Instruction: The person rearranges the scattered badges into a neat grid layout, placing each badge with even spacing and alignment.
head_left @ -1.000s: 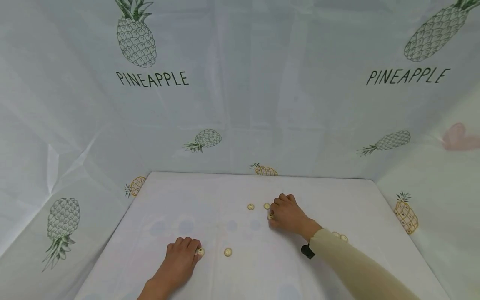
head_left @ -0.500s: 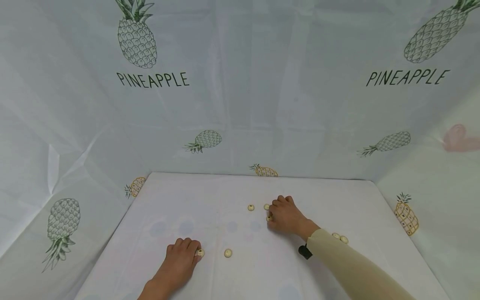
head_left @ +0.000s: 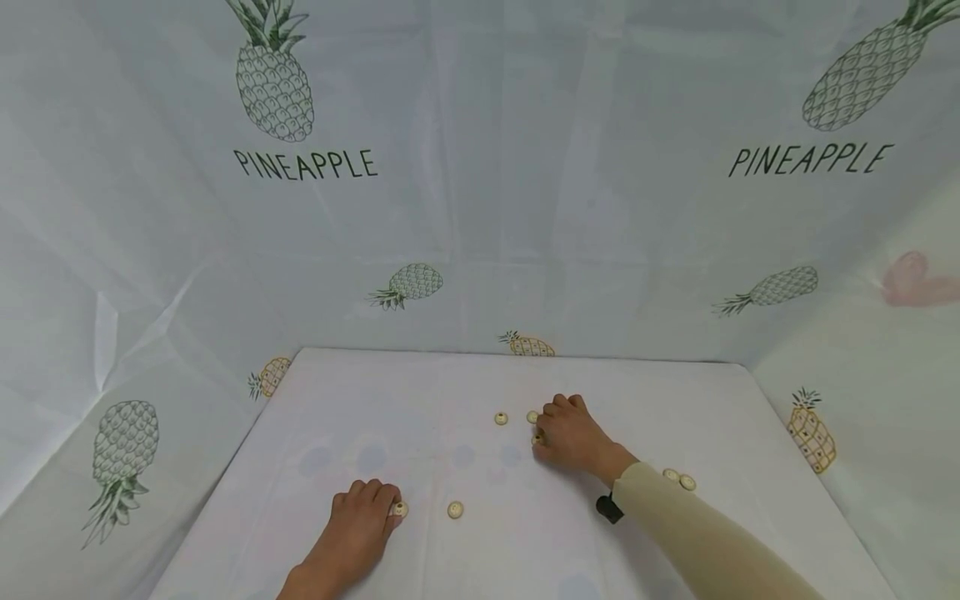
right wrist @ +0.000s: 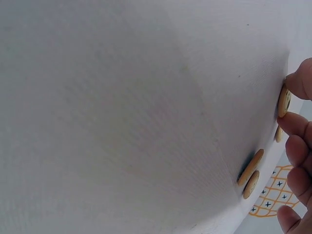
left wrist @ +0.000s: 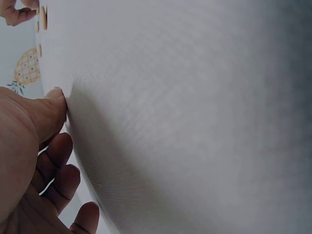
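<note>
My left hand (head_left: 358, 525) is at the front left of the white table, thumb and fingertips pinching a small round wooden disc (head_left: 401, 508) with a dark mark on top. In the left wrist view the thumb reaches the cloth and hides that disc. Farther back, right of the middle, my right hand (head_left: 573, 437) pinches another wooden disc (head_left: 537, 440). The right wrist view shows this disc (right wrist: 284, 101) tight between thumb and index finger, the other fingers curled beside it. Just beyond it lies a disc (head_left: 532, 417), partly behind the fingers.
One disc (head_left: 501, 418) lies left of the right hand, another (head_left: 455, 509) right of the left hand. Beside the right sleeve (head_left: 697, 525) two discs (head_left: 671, 475) (head_left: 687, 482) lie side by side. A pineapple-printed sheet (head_left: 495, 208) hangs around the table (head_left: 420, 383).
My right hand has shifted slightly left with its disc, and its sleeve now stands farther from the pair of discs. My left hand stays where it was.
</note>
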